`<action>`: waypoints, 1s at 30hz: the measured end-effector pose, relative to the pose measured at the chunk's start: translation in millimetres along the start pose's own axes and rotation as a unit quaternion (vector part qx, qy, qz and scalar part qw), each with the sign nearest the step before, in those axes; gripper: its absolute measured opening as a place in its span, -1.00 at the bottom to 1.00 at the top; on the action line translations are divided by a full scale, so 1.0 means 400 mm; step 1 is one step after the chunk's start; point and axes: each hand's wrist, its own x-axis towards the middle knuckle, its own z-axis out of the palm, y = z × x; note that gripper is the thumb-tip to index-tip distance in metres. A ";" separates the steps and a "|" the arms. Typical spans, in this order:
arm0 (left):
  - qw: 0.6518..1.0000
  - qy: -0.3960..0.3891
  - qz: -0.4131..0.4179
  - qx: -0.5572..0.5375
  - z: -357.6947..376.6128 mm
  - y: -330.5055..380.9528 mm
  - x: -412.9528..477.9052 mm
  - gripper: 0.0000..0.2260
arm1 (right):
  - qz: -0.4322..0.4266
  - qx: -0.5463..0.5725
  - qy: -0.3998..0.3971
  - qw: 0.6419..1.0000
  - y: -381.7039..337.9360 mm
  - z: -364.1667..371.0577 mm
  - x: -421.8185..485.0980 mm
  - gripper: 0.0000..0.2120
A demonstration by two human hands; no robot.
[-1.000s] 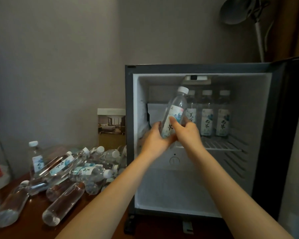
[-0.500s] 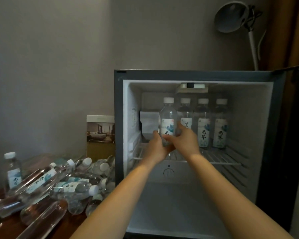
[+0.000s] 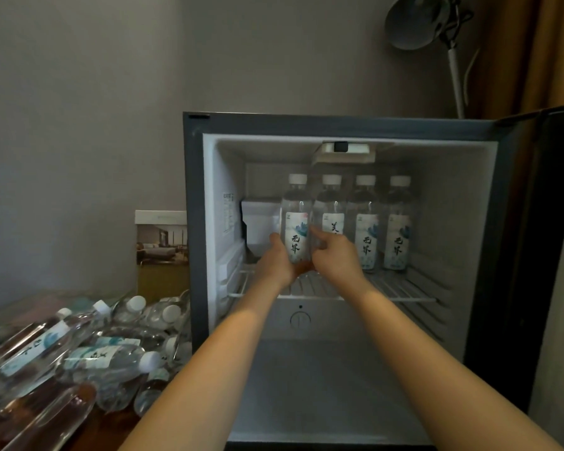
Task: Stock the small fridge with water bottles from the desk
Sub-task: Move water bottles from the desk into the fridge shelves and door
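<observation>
The small fridge (image 3: 355,125) stands open in front of me. On its wire shelf (image 3: 401,288) a row of clear water bottles with white caps stands upright. Both my hands wrap the lower part of the leftmost water bottle (image 3: 296,219), which stands upright at the left end of the row. My left hand (image 3: 275,265) is on its left side, my right hand (image 3: 334,255) on its right. Three more bottles (image 3: 367,222) stand to its right. A pile of lying water bottles (image 3: 88,353) covers the wooden desk (image 3: 118,421) at lower left.
The fridge door (image 3: 554,255) hangs open at the right. A white box (image 3: 261,226) sits at the shelf's back left. The fridge's lower compartment (image 3: 323,385) holds nothing. A brochure (image 3: 162,249) leans on the wall beside the fridge. A desk lamp (image 3: 420,24) rises behind it.
The bottle went from tilted in front of the fridge to upright on the shelf at the left end of the row. Both hands moved deeper in with it.
</observation>
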 end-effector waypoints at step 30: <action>0.936 0.248 -0.213 0.129 -0.360 -0.635 -0.513 -0.80 | 0.086 0.171 -0.325 0.926 -0.118 0.419 -0.410 -0.72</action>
